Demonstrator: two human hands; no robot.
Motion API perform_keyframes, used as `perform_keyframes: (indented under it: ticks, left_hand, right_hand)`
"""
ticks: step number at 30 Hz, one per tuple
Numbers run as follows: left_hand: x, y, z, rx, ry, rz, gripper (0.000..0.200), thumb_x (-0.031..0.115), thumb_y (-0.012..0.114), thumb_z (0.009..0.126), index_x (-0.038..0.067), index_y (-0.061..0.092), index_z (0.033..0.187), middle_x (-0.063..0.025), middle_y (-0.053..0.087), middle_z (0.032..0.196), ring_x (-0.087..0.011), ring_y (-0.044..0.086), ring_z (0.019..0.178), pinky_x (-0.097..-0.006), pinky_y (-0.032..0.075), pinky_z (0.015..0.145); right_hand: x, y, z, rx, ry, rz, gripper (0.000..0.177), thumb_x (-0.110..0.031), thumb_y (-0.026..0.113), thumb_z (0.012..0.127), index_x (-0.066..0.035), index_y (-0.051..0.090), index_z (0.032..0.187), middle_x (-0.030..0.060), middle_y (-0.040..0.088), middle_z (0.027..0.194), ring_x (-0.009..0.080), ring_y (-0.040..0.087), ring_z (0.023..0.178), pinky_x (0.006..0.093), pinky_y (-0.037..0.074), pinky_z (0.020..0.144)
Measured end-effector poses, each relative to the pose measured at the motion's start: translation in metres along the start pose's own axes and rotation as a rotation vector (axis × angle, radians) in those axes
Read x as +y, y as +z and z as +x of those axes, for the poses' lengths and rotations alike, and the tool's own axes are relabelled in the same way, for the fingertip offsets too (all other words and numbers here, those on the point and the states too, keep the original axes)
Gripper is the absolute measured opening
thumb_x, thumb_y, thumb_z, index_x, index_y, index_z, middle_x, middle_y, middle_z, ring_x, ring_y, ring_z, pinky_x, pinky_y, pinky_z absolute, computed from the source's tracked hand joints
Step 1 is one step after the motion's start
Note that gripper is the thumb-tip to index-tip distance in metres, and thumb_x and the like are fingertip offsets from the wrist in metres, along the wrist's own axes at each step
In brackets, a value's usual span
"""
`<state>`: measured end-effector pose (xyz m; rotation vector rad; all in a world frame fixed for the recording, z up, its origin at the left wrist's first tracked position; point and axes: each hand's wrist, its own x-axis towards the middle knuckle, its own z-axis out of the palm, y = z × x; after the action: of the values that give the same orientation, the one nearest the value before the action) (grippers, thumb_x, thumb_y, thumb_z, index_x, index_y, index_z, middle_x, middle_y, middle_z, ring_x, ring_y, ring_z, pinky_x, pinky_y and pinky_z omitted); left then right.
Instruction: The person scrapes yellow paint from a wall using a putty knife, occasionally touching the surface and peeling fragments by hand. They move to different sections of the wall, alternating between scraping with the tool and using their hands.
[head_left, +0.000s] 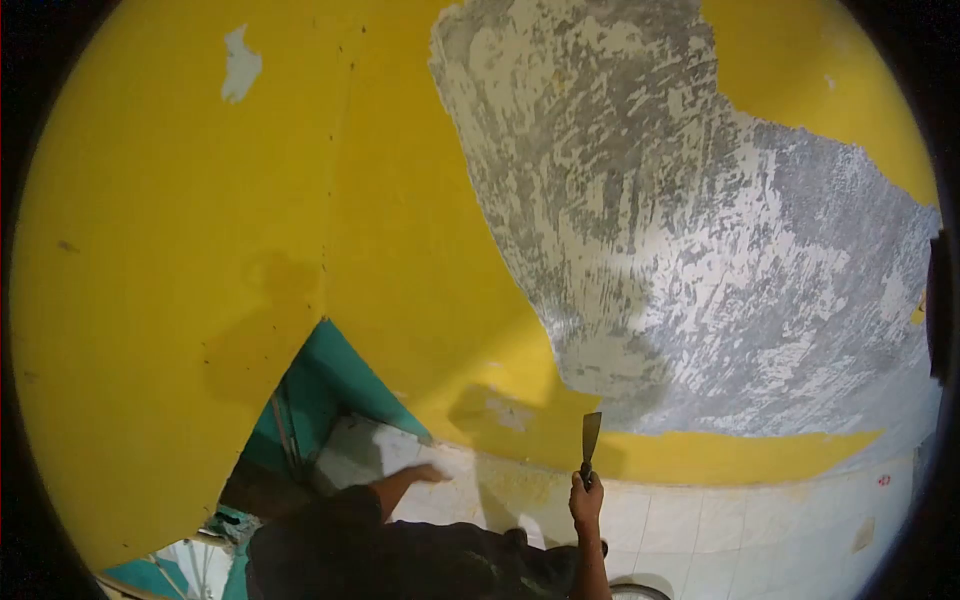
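A putty knife (591, 437) with a flat, dark blade points up from my right hand (587, 497), which is closed round its handle. The blade's tip is at the lower edge of a grey, scraped patch (640, 240) on the yellow wall (420, 270). Whether the tip touches the wall, I cannot tell. My left hand (428, 473) is held out low at the centre left, over the white tiles; its fingers are too small and blurred to make out what, if anything, is in them.
White tiles (720, 520) run below the wall. At the lower left is a green surface (335, 370) with thin poles beside it. A round rim (640, 588) shows at the bottom edge. A dark object (940, 305) stands at the far right.
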<state>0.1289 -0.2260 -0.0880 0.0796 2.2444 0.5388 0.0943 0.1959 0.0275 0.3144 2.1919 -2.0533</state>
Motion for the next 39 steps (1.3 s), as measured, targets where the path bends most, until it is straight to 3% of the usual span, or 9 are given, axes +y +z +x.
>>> perform_keyframes:
  ticks: [1,3,11,13,16,19,22,28,39]
  left_hand:
    - [-0.046,0.056,0.007,0.062,-0.391,-0.297,0.059,0.053,0.042,0.082,0.003,0.053,0.112,-0.0159,0.050,0.118,-0.0264,0.048,0.105,-0.0426,0.039,0.086]
    - [-0.049,0.087,-0.080,0.074,-0.615,-0.183,0.052,0.049,0.042,0.083,0.004,0.055,0.108,-0.0144,0.052,0.113,-0.0264,0.050,0.102,-0.0431,0.040,0.084]
    - [-0.021,0.080,-0.120,0.336,-0.997,0.025,0.032,0.031,0.040,0.085,0.010,0.063,0.090,-0.0083,0.061,0.094,-0.0266,0.057,0.087,-0.0449,0.043,0.076]
    - [0.002,0.046,-0.061,0.576,-0.771,0.183,0.030,0.027,0.040,0.085,0.011,0.065,0.086,-0.0068,0.063,0.090,-0.0267,0.059,0.084,-0.0453,0.044,0.074]
    - [0.142,-0.072,-0.011,1.191,0.040,0.076,0.031,0.031,0.048,0.083,0.002,0.060,0.080,-0.0131,0.061,0.074,-0.0265,0.057,0.068,-0.0405,0.041,0.060]
    - [0.393,-0.208,-0.106,1.023,0.461,-0.532,0.030,0.023,0.045,0.085,0.001,0.053,0.065,-0.0063,0.040,0.051,-0.0142,0.040,0.049,-0.0301,0.032,0.047]
    - [0.517,-0.277,-0.164,0.951,0.867,-0.665,0.033,0.022,0.036,0.090,0.002,0.061,0.096,0.0011,0.044,0.055,-0.0072,0.038,0.049,-0.0226,0.032,0.047]
    - [0.627,-0.338,-0.200,1.066,0.985,-0.695,0.036,0.030,0.038,0.091,0.003,0.058,0.078,0.0022,0.044,0.054,-0.0056,0.036,0.047,-0.0219,0.029,0.044]
    - [0.658,-0.352,-0.189,1.100,1.014,-1.015,0.037,0.025,0.046,0.087,0.004,0.048,0.057,0.0008,0.044,0.050,-0.0068,0.038,0.042,-0.0238,0.029,0.038]
  right_hand:
    - [-0.014,0.007,0.001,-0.007,-0.091,0.052,0.021,-0.020,0.051,0.085,-0.004,0.047,0.073,-0.0007,0.041,0.054,0.0086,0.037,0.047,0.0262,0.030,0.043]
    - [-0.059,0.007,-0.012,-0.075,-0.087,0.132,0.019,-0.019,0.051,0.085,-0.002,0.050,0.078,0.0005,0.043,0.059,0.0101,0.039,0.052,0.0270,0.033,0.048]
    - [-0.241,-0.069,-0.039,-0.261,-0.491,0.129,0.025,-0.025,0.046,0.089,-0.001,0.051,0.082,0.0008,0.048,0.059,0.0077,0.045,0.054,0.0239,0.038,0.050]
    - [-0.297,-0.088,-0.043,-0.242,-0.480,0.217,0.019,-0.016,0.044,0.089,0.000,0.049,0.097,0.0034,0.050,0.057,0.0090,0.048,0.052,0.0236,0.040,0.050]
    - [-0.353,-0.105,-0.036,-0.205,-0.590,0.176,0.020,-0.012,0.037,0.091,-0.003,0.043,0.108,0.0041,0.051,0.056,0.0081,0.045,0.046,0.0210,0.035,0.045]
    - [-0.391,-0.110,-0.023,-0.264,-0.606,0.185,0.019,-0.013,0.036,0.091,-0.004,0.043,0.107,0.0047,0.050,0.055,0.0093,0.045,0.044,0.0217,0.036,0.043]
    - [-0.421,-0.112,-0.014,-0.368,-0.534,0.261,0.018,-0.014,0.037,0.091,-0.002,0.041,0.104,0.0051,0.049,0.053,0.0123,0.048,0.042,0.0241,0.038,0.040]
    - [-0.439,-0.118,0.008,-0.421,-0.601,0.412,0.016,-0.017,0.036,0.091,-0.005,0.039,0.102,0.0070,0.048,0.054,0.0130,0.046,0.039,0.0249,0.036,0.035]
    - [-0.452,-0.142,0.005,-0.567,-0.536,0.301,0.021,-0.019,0.037,0.092,-0.004,0.037,0.106,0.0067,0.051,0.063,0.0115,0.049,0.047,0.0241,0.040,0.044]
